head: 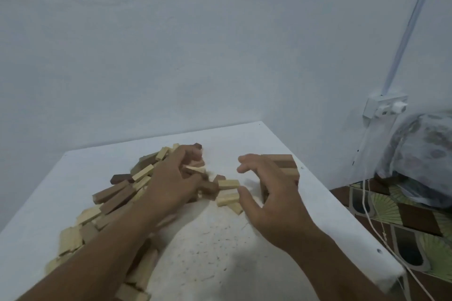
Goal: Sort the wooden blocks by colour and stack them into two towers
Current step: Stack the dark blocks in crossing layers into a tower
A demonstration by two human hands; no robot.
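A loose heap of light and dark wooden blocks (115,198) sprawls across the left half of the white table (239,139). My left hand (173,178) rests on the heap's far end, fingers curled among blocks; a pale block (195,168) shows between them, but motion blur hides the grip. A short tower of brown blocks (286,166) stands at the right. My right hand (266,193) hovers in front of it, fingers spread and curved, holding nothing. Two pale blocks (228,190) lie between my hands.
The table sits against a white wall. Its right edge (354,225) drops to a patterned floor. A wall socket (386,106), hanging cords and a cloth-covered bundle (423,154) are at the far right.
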